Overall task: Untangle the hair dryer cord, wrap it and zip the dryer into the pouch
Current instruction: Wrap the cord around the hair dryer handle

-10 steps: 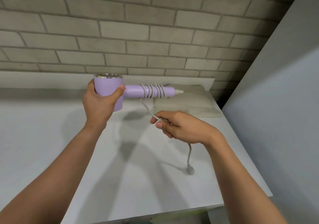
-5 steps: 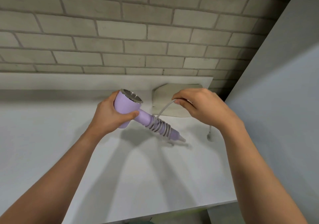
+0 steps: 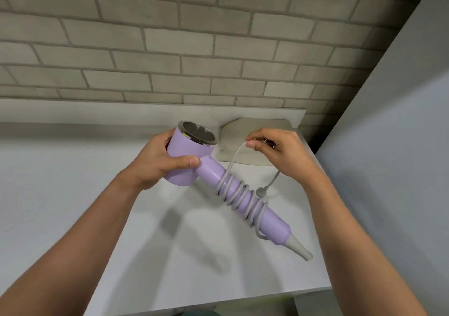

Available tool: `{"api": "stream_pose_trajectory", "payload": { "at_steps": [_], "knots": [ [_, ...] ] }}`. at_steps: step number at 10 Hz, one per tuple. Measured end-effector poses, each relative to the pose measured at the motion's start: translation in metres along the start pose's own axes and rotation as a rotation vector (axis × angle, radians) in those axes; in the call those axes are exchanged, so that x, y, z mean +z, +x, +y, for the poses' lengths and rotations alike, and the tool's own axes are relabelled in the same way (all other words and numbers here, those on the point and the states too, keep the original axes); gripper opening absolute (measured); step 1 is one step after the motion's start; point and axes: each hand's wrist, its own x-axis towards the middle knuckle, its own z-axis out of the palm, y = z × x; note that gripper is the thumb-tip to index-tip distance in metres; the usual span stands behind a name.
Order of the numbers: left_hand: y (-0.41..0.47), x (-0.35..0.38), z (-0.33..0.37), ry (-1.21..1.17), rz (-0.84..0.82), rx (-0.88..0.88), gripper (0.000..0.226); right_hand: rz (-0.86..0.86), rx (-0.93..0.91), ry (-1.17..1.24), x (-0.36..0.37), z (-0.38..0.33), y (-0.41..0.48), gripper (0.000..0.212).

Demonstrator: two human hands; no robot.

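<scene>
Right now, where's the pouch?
In the head view, the beige pouch lies flat at the back right of the counter, just behind the right hand.

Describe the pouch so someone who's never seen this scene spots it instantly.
Start at the brick wall; below it sits a white table. At the table's far right corner, just behind the right hand pinching the grey cord, lies the pouch. It is the only flat, beige fabric thing there, unlike the lilac hair dryer held in front of it.
</scene>
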Motion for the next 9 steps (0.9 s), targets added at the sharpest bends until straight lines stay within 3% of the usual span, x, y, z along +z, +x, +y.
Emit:
{"api": "stream_pose_trajectory", "payload": {
  "at_steps": [1, 2, 3, 4, 7, 9],
  "knots": [
    [0.002, 0.005, 0.005, -0.151, 0.043, 0.006, 0.085, -0.033, 0.069, 0.042, 0.017, -0.001, -0.001, 0.02],
    [0.007, 0.012, 0.011, -0.241, 0.164, 0.024, 0.085, -0.048, 0.065, 0.009, 0.025, 0.001, -0.015, 0.025],
    [0.013, 0.014, 0.019, -0.263, 0.292, 0.056, 0.062, -0.263, 0.218, -0.13, 0.041, -0.014, -0.028, 0.025],
    [0.02, 0.016, 0.023, -0.243, 0.417, 0.074, 0.061, -0.267, 0.152, 0.037, 0.056, -0.031, -0.024, 0.027],
    [0.025, 0.003, -0.006, -0.028, 0.751, -0.01, 0.058, -0.502, 0.175, 0.13, 0.049, -0.059, -0.031, 0.024],
    [0.011, 0.004, -0.016, 0.316, 0.738, 0.04, 0.064, -0.554, 0.098, -0.025, 0.015, -0.075, -0.026, 0.019]
  ]
}}
